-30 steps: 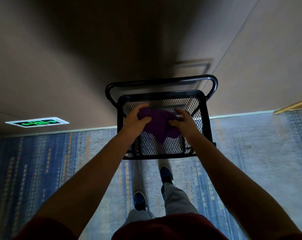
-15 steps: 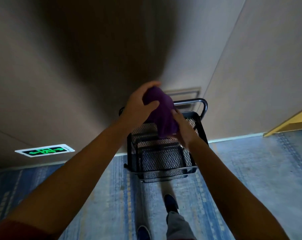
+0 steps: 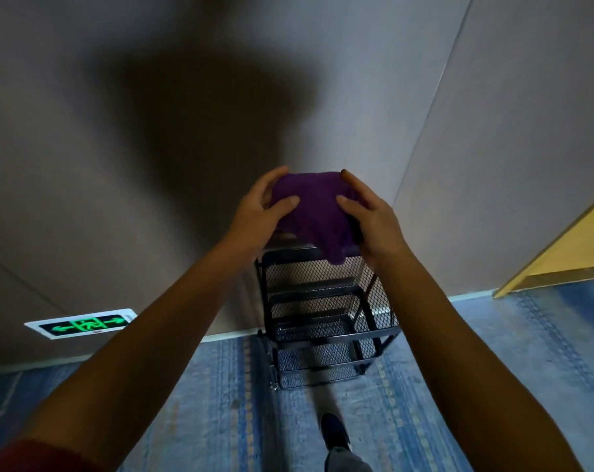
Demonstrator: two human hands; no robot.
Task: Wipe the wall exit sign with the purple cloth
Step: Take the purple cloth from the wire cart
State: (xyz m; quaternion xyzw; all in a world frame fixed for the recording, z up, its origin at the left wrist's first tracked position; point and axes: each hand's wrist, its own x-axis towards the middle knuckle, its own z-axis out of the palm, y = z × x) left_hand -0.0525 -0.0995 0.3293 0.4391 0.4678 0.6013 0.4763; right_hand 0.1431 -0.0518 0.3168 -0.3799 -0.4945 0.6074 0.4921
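purple cloth raised higher, both hands gripping

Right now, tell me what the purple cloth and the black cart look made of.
Purple cloth: soft nubbly fabric, probably microfibre or terry; matte, and it bunches and droops between the left hand and right hand.
Black cart: apparently metal, with diamond mesh panels on a thin rigid frame and a dark coated finish of slight sheen.

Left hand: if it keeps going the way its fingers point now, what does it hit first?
The left hand already grips the purple cloth. Beyond that, probably the beige wall behind the cart; depth is unclear.
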